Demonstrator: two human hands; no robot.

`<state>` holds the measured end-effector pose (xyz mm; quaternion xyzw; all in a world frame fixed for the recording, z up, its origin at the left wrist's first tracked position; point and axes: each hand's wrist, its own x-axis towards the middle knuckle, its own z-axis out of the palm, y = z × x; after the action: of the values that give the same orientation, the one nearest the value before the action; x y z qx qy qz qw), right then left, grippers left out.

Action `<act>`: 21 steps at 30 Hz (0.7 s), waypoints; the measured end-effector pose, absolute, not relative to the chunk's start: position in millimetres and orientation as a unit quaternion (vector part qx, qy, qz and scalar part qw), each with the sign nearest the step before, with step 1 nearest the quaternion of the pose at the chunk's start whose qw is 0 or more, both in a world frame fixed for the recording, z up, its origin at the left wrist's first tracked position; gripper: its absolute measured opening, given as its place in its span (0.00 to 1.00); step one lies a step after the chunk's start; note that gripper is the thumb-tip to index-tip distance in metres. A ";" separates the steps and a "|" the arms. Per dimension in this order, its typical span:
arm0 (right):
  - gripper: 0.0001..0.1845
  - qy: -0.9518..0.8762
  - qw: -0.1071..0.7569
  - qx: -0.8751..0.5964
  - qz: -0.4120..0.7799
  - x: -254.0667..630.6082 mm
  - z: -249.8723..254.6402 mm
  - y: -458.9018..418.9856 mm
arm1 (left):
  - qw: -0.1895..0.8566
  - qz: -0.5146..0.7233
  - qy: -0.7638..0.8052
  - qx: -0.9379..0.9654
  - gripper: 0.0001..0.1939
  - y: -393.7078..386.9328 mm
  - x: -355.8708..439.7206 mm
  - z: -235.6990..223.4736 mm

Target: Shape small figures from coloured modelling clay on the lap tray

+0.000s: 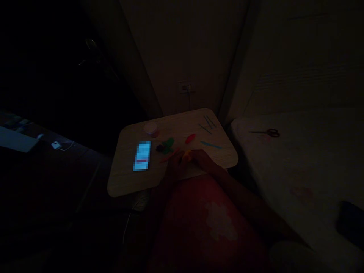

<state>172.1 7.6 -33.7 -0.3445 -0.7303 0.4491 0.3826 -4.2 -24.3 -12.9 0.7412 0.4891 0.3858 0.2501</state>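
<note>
In the dim light my left hand and my right hand meet at the near edge of a small table. Their fingers close around a piece of orange modelling clay. Beside my left hand lies a thin orange-red strip. Just beyond it are green clay pieces and a dark lump. A red lump rests past my fingertips. To the right of it lies a blue stick-shaped tool. Fine finger detail is lost in the dark.
A phone with a lit screen lies on the left of the wooden table. Behind it stands a round tub. Several thin sticks lie at the back right. Scissors rest on a pale surface to the right.
</note>
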 end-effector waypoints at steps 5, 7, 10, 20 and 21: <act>0.24 -0.775 0.363 -0.321 0.406 172.8 -38.9 10.7 | 0.267 0.385 0.482 0.740 0.17 -25.2 -3.1 -7.7; 0.26 -0.772 0.355 -0.342 0.401 172.3 -34.6 9.6 | 0.277 0.377 0.476 0.745 0.16 -26.6 -2.4 -8.4; 0.28 -0.774 0.326 -0.375 0.393 170.4 -25.9 7.1 | 0.300 0.370 0.475 0.740 0.12 -28.6 -1.7 -11.3; 0.32 -0.736 0.366 -0.385 0.419 170.0 -20.7 4.2 | 0.241 0.386 0.514 0.727 0.08 -32.6 0.1 -4.0; 0.32 -0.727 0.375 -0.393 0.420 170.8 -20.8 4.8 | 0.241 0.389 0.515 0.725 0.09 -33.5 0.2 -2.7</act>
<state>170.8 4.8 -20.8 -0.3934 -0.7268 0.4199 0.3750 0.2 -33.5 -2.7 0.7249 0.5150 0.3890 0.2406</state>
